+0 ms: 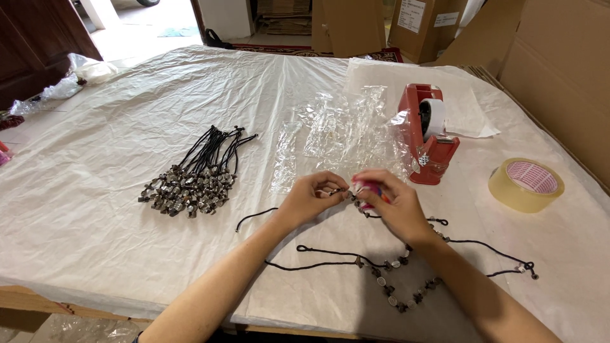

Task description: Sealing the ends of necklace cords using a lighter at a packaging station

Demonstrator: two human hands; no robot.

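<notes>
My left hand [312, 195] pinches the beaded end of a black cord necklace [254, 216] just above the table. Close beside it, my right hand [393, 202] grips a small pink and white object [368, 188] and touches the same beaded stretch. Two more black cord necklaces with metal beads [387, 279] lie loose on the white plastic sheet [95, 190] under my right forearm. A pile of several folded necklaces [194, 181] rests to the left of my hands.
Several clear plastic bags [337, 130] lie just beyond my hands. A red tape dispenser [427, 136] stands to the right of them, and a roll of clear packing tape [526, 184] sits further right. Cardboard boxes [559, 70] line the right and far edges.
</notes>
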